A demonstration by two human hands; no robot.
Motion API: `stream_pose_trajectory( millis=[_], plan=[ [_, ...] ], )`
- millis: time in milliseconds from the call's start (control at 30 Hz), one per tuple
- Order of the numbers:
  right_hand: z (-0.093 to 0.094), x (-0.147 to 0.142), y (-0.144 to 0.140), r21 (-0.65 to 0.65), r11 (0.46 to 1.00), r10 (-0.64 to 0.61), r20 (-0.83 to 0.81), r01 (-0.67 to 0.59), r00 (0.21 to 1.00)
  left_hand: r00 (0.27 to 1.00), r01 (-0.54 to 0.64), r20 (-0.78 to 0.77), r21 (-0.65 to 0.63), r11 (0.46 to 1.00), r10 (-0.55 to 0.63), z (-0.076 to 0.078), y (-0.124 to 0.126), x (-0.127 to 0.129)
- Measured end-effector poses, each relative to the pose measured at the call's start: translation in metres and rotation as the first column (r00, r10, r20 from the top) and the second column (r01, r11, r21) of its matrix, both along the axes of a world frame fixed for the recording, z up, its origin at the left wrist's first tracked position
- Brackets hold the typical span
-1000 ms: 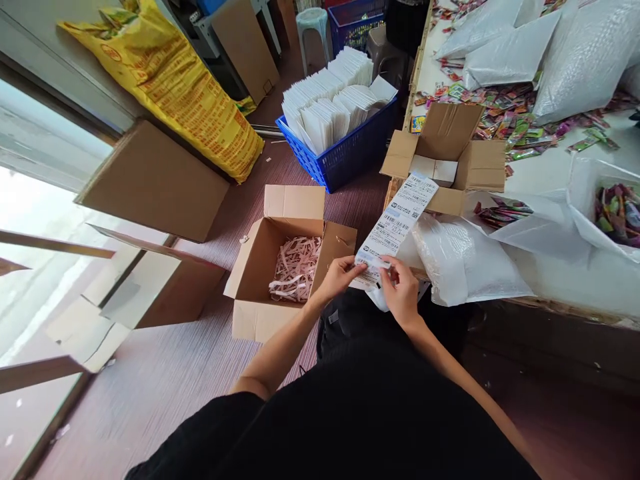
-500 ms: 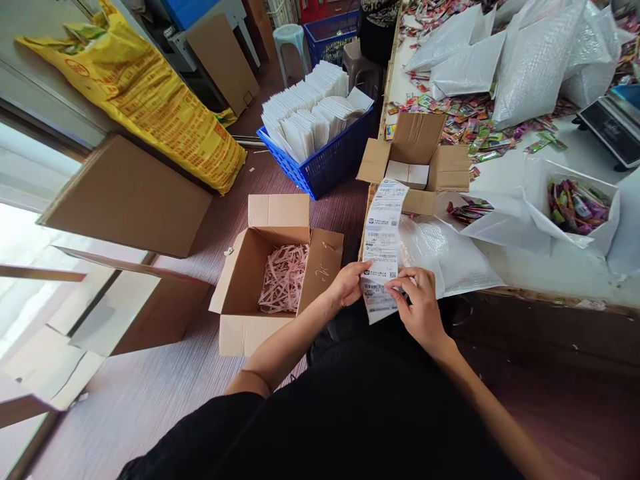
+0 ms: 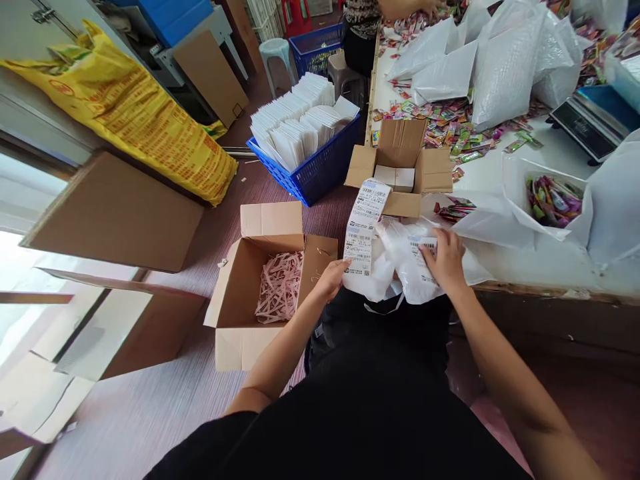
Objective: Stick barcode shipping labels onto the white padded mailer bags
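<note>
Label strip (image 3: 364, 223) pinched at its lower end by left hand (image 3: 333, 277), running up to small open carton (image 3: 400, 170) on counter (image 3: 525, 267). Right hand (image 3: 445, 257) pressed flat, fingers spread, on white mailer bag (image 3: 405, 267) at counter edge. Below left on floor, open cardboard box (image 3: 260, 287) of pink paper shreds (image 3: 280, 283); beyond, blue basket (image 3: 315, 173) of white envelopes.

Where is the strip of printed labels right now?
The strip of labels hangs from the left hand, between the floor box and the white bag.

blue basket (image 3: 320, 175), yellow sack (image 3: 130, 120), scale (image 3: 583, 127)
</note>
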State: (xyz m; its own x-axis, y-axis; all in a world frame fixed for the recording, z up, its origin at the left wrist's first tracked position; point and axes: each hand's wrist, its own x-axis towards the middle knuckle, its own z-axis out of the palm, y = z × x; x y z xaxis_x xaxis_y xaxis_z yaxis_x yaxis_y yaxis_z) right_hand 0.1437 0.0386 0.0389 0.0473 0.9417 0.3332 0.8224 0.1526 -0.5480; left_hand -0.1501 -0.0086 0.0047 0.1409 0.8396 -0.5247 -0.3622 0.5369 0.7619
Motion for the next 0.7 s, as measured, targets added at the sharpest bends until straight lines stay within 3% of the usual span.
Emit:
stream_pose_trajectory(
  millis=[100,200,367,500,600,667,700],
  plan=[
    [-0.029,-0.015,-0.013,0.024,0.993,0.106,0.193,-0.112,0.975,0.999,0.034,-0.026,0.017,0.999,-0.034,-0.003,-0.003,0.0],
    [-0.036,-0.023,-0.025,-0.072,0.957,0.29,0.323,-0.283,0.901,0.998,0.039,-0.049,0.035,0.999,-0.037,-0.006,-0.003,0.001],
    [-0.043,-0.027,-0.051,-0.108,0.958,0.285,0.412,-0.264,0.866,0.995,0.073,-0.07,0.091,0.993,-0.067,-0.006,-0.001,0.004],
    [-0.055,-0.033,-0.087,-0.108,0.957,0.289,0.374,-0.268,0.881,0.993,0.006,-0.12,0.09,0.996,0.005,-0.013,0.002,0.0],
    [-0.043,-0.022,-0.097,-0.051,0.956,0.293,0.248,-0.289,0.924,0.986,-0.044,-0.157,0.083,0.996,0.057,-0.018,0.006,0.0],
    [-0.017,0.001,-0.095,0.069,0.97,0.225,0.109,-0.233,0.968,0.981,-0.032,-0.185,0.09,0.995,0.049,-0.017,0.009,0.0],
    [-0.001,0.016,-0.094,0.147,0.979,0.14,0.033,-0.143,0.99,0.979,-0.014,-0.202,0.097,0.995,0.033,-0.014,0.01,0.0]
  ],
)
